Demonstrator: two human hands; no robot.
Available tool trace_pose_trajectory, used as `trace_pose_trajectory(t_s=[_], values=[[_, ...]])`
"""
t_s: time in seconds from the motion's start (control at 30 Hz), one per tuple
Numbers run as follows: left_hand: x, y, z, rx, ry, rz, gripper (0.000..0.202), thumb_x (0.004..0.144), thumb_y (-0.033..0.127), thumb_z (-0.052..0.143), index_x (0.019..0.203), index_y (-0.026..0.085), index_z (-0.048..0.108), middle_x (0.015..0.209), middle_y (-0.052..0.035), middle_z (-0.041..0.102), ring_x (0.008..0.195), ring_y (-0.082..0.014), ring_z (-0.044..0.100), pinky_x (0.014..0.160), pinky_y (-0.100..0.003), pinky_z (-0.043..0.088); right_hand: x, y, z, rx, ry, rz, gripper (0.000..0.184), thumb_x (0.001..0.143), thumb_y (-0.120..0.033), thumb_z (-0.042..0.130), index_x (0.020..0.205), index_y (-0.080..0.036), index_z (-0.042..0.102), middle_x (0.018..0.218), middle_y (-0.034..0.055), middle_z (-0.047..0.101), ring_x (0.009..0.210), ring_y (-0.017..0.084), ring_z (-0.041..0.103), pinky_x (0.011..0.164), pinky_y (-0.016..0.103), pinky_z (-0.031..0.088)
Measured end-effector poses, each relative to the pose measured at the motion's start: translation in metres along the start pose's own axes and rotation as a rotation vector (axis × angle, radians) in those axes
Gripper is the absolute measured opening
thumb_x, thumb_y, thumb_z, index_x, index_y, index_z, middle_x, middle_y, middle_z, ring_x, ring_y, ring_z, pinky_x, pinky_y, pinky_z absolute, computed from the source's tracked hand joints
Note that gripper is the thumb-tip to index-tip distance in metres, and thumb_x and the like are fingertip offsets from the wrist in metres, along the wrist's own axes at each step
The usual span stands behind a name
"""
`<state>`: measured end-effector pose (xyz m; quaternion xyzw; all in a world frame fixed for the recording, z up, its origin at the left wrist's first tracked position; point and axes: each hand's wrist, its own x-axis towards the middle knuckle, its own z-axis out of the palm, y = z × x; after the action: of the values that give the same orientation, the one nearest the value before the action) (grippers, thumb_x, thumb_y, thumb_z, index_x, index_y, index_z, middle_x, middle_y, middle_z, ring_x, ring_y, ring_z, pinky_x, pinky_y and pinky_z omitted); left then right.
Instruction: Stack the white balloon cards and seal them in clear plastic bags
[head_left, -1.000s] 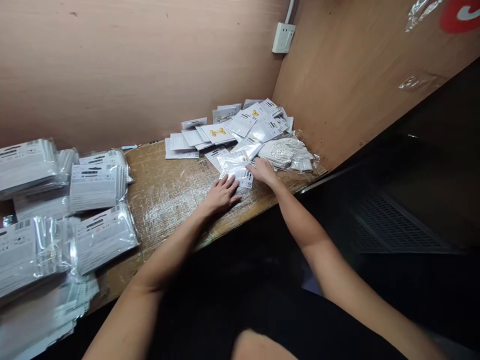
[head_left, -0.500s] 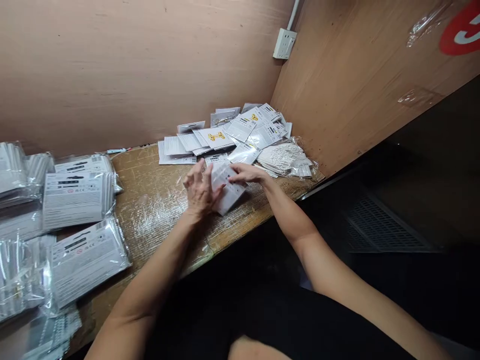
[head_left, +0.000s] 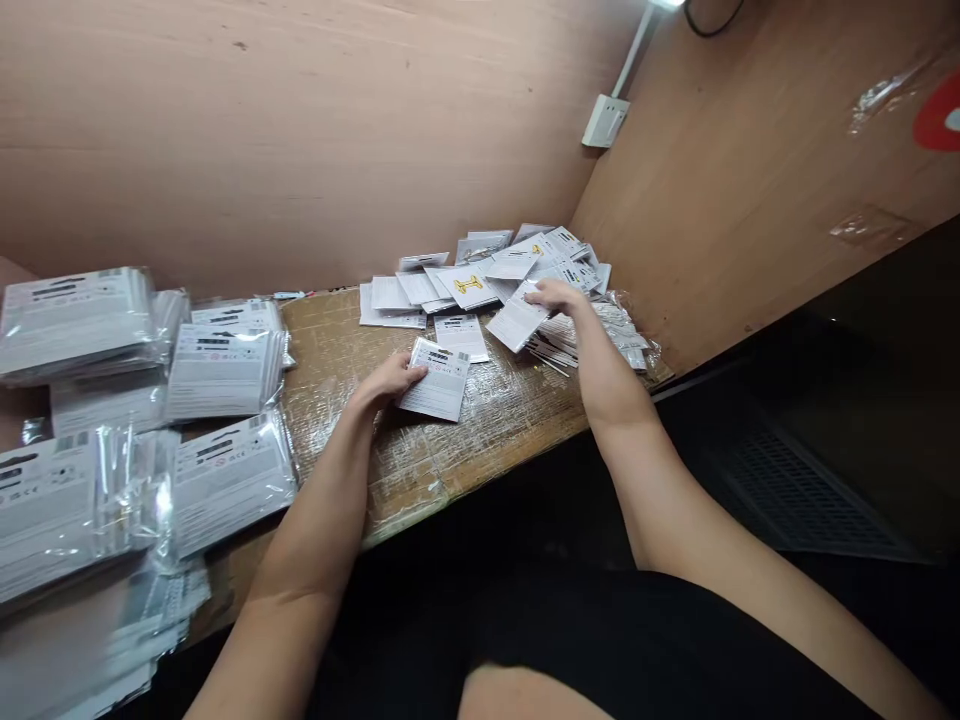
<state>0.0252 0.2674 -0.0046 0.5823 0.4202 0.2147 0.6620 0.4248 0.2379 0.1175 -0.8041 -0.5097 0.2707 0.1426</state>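
Observation:
My left hand (head_left: 386,382) rests at the left edge of a white printed card packet (head_left: 437,380), its fingertips on the packet, which lies flat on the worktop. My right hand (head_left: 553,296) is farther right, at the front of the heap of white card packets (head_left: 480,268), and grips the end of another white packet (head_left: 516,318). Some cards in the heap show a yellow letter-like shape (head_left: 469,284). A loose white card (head_left: 461,338) lies between my hands.
Stacks of plastic-wrapped white packs (head_left: 225,372) stand at the left of the taped wooden worktop (head_left: 352,340). Wood-panelled walls (head_left: 300,130) rise behind it, with a wall socket (head_left: 604,121) in the corner. The worktop's front edge drops to a dark area.
My hands have moved apart. The left has gone down to the packet lying flat, and the right has moved up and right toward the heap with a packet. The view has shifted slightly.

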Motion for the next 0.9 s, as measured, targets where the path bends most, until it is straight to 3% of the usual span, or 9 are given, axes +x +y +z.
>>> trace_pose_trajectory(t_s=[0.1, 0.2, 0.27, 0.33, 0.43, 0.57, 0.7, 0.8, 0.9], values=[[-0.009, 0.007, -0.025, -0.093, -0.069, -0.027, 0.041, 0.055, 0.029, 0.103, 0.089, 0.015, 0.084, 0.093, -0.0145, 0.085, 0.075, -0.0289, 0.078, 0.065, -0.034, 0.064, -0.004, -0.014, 0.002, 0.078, -0.2, -0.119, 0.028, 0.099, -0.033, 0.082, 0.101, -0.006, 0.077, 0.094, 0.0125, 0.08, 0.08, 0.019, 0.073, 0.079, 0.031, 0.058], [-0.017, 0.009, -0.038, -0.23, -0.096, -0.071, 0.044, 0.055, 0.03, 0.105, 0.09, 0.015, 0.083, 0.086, -0.0152, 0.084, 0.067, -0.0287, 0.077, 0.057, -0.035, 0.064, 0.001, -0.046, 0.044, -0.035, -0.244, -0.198, 0.03, 0.087, -0.036, 0.094, 0.094, -0.012, 0.078, 0.094, 0.0106, 0.082, 0.089, 0.025, 0.075, 0.081, 0.032, 0.059], [-0.019, 0.009, -0.035, -0.287, -0.106, -0.085, 0.043, 0.056, 0.03, 0.105, 0.088, 0.015, 0.081, 0.085, -0.0158, 0.083, 0.067, -0.0305, 0.078, 0.058, -0.038, 0.065, 0.01, -0.068, 0.079, -0.141, -0.148, -0.17, 0.037, 0.082, -0.036, 0.096, 0.102, -0.012, 0.077, 0.111, 0.0149, 0.082, 0.109, 0.031, 0.075, 0.092, 0.034, 0.058], [-0.017, 0.008, -0.024, -0.286, -0.084, -0.073, 0.039, 0.06, 0.031, 0.103, 0.087, 0.016, 0.08, 0.085, -0.0154, 0.083, 0.072, -0.0324, 0.079, 0.062, -0.041, 0.066, 0.019, -0.084, 0.106, -0.164, -0.096, -0.148, 0.057, 0.073, -0.035, 0.101, 0.117, -0.011, 0.074, 0.128, 0.0196, 0.079, 0.125, 0.035, 0.07, 0.1, 0.036, 0.057], [-0.009, 0.006, -0.008, -0.202, 0.048, -0.019, 0.03, 0.067, 0.033, 0.098, 0.082, 0.016, 0.077, 0.078, -0.0121, 0.08, 0.073, -0.0305, 0.077, 0.07, -0.042, 0.066, 0.025, -0.091, 0.124, -0.133, -0.097, -0.151, 0.073, 0.059, -0.029, 0.104, 0.122, -0.013, 0.071, 0.13, 0.0207, 0.077, 0.124, 0.035, 0.069, 0.098, 0.036, 0.057], [-0.002, 0.004, -0.003, -0.15, 0.093, 0.012, 0.033, 0.065, 0.037, 0.097, 0.08, 0.017, 0.076, 0.078, -0.0108, 0.08, 0.078, -0.0305, 0.076, 0.075, -0.04, 0.064, 0.013, -0.086, 0.131, -0.046, -0.133, -0.203, 0.045, 0.059, -0.027, 0.099, 0.091, -0.016, 0.069, 0.094, 0.0099, 0.076, 0.095, 0.028, 0.071, 0.079, 0.03, 0.055], [-0.006, 0.005, 0.001, -0.225, -0.041, 0.15, 0.055, 0.063, 0.047, 0.1, 0.102, 0.014, 0.078, 0.1, -0.0142, 0.084, 0.089, -0.0293, 0.078, 0.082, -0.038, 0.064, -0.005, -0.079, 0.134, 0.111, -0.122, -0.3, 0.03, 0.082, -0.038, 0.085, 0.092, -0.019, 0.063, 0.088, 0.0009, 0.07, 0.08, 0.017, 0.063, 0.07, 0.023, 0.05], [-0.009, 0.008, 0.011, -0.344, -0.03, 0.259, 0.066, 0.065, 0.044, 0.101, 0.116, 0.013, 0.073, 0.112, -0.0163, 0.084, 0.097, -0.03, 0.08, 0.091, -0.04, 0.065, -0.005, -0.074, 0.117, 0.213, 0.072, -0.19, 0.037, 0.099, -0.054, 0.07, 0.109, -0.02, 0.062, 0.104, 0.0078, 0.075, 0.088, 0.02, 0.069, 0.076, 0.028, 0.055], [-0.005, 0.011, 0.022, -0.467, 0.148, 0.305, 0.069, 0.063, 0.031, 0.1, 0.121, 0.017, 0.065, 0.118, -0.0147, 0.082, 0.107, -0.03, 0.08, 0.101, -0.046, 0.064, 0.007, -0.065, 0.085, 0.25, 0.405, 0.117, 0.061, 0.107, -0.062, 0.06, 0.14, -0.011, 0.051, 0.136, 0.0265, 0.071, 0.12, 0.032, 0.07, 0.099, 0.04, 0.057]])
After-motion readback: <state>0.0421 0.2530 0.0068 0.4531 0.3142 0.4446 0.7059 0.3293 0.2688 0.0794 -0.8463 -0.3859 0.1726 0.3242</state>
